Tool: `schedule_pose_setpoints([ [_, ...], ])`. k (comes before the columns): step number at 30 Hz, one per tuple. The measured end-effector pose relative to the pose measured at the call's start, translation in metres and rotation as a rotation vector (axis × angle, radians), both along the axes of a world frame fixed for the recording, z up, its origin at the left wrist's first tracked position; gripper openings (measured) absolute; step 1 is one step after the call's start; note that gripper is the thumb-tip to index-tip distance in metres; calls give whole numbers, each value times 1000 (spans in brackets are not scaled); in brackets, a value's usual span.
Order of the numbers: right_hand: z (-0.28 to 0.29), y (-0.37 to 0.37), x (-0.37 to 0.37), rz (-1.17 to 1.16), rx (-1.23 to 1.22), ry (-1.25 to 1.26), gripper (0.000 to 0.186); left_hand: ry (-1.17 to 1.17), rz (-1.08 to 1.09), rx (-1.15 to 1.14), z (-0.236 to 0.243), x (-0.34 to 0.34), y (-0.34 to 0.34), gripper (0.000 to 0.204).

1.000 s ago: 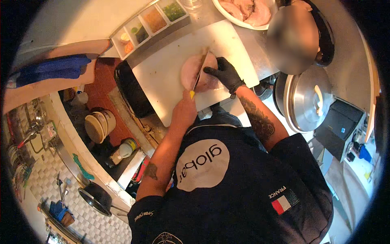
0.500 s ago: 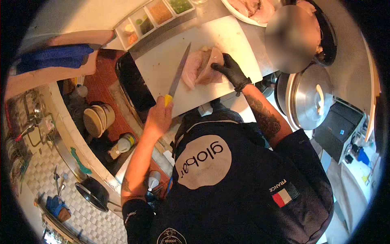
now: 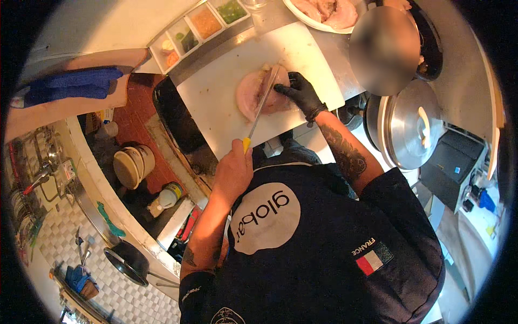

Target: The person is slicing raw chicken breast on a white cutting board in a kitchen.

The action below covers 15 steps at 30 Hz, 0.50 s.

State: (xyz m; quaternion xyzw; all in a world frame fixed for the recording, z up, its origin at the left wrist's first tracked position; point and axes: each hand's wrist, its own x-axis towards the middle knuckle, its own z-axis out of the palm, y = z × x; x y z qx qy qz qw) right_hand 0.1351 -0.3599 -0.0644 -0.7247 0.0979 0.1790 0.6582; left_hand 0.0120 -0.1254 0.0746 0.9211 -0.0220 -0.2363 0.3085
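Observation:
My bare left hand (image 3: 234, 167) is closed around the yellow handle of a long, narrow kitchen knife (image 3: 261, 108). The blade points away from me and lies across a pale pink piece of raw meat, which looks like a chicken breast (image 3: 250, 93). How deep the edge sits in it I cannot tell. On the meat's right side, my right hand (image 3: 303, 96) in a black glove grips it, thumb on top near the blade and fingers along the far right edge. Beneath it is a white cutting board (image 3: 209, 100).
Beyond the board stands a divided tray (image 3: 215, 28) of chopped ingredients. A plate (image 3: 308, 21) of raw meat sits at the far right. Past it, a blurred patch covers part of a dark pan (image 3: 438, 54). A large metal lid (image 3: 413, 129) is at right, a bucket (image 3: 127, 168) lower left.
My left hand has moved right, bringing the knife from beside the meat to across it. The meat now lies flatter, and my right hand still holds its right side.

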Motion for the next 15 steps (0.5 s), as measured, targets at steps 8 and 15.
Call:
schedule_pose_setpoints([
  [8, 17, 6, 1, -6, -67, 18, 64, 119, -5, 93, 13, 4, -9, 23],
  [15, 16, 5, 5, 1, -135, 29, 70, 100, -13, 87, 3, 27, -27, 23],
])
